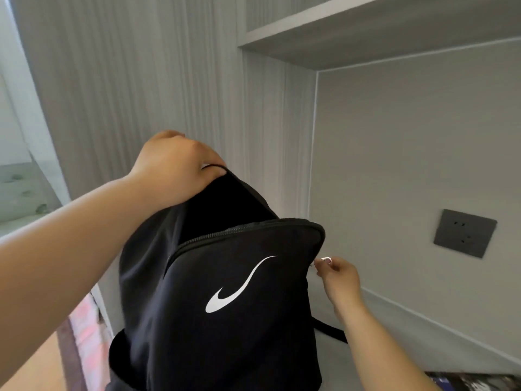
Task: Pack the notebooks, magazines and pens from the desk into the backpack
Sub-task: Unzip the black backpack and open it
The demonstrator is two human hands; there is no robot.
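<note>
The right hand (337, 276) had its grip pinched on the silver zipper pull (327, 260) at the side of the black backpack (225, 292), which stood upright on the worktop (332, 362). Above and left of that grip, the left hand (174, 167) clenched the bag's top edge, mouth part open; what looked like a magazine (468, 381) lay below right.

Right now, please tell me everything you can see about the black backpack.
The backpack is black, of soft cloth as it looks, with a white curved logo on its front. It is held upright in front of a grey wall. Its top zipper is partly open and shows a dark inside. The left hand grips the top edge and lifts it. The right hand pinches a small silver zipper pull at the right side. A black strap hangs behind it.
</note>
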